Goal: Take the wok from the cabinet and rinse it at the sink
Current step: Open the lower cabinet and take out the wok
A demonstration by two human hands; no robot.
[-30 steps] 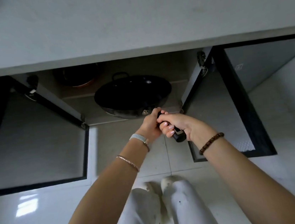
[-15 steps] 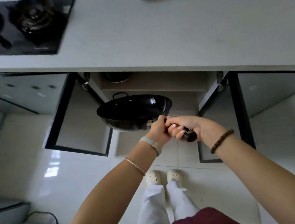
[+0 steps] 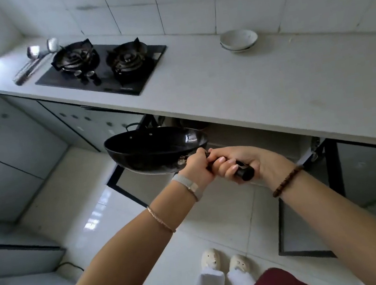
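The black wok (image 3: 154,147) hangs in the air in front of the open cabinet (image 3: 248,139), just below the counter's edge, level and empty. Both hands hold its dark handle. My left hand (image 3: 196,167) grips the handle close to the bowl. My right hand (image 3: 234,163) wraps the handle further back, with the handle's end (image 3: 245,172) sticking out below the fingers. The sink is out of view.
The pale counter (image 3: 259,91) carries a black two-burner hob (image 3: 102,67), ladles (image 3: 36,56) to its left and stacked white bowls (image 3: 238,40) at the back. Two cabinet doors (image 3: 304,230) stand open over the tiled floor. Another pot (image 3: 192,124) sits inside the cabinet.
The wok has come out of the cabinet and risen toward counter height, both hands keeping their grip on the handle. My view has lifted, bringing hob, bowls and wall into sight.
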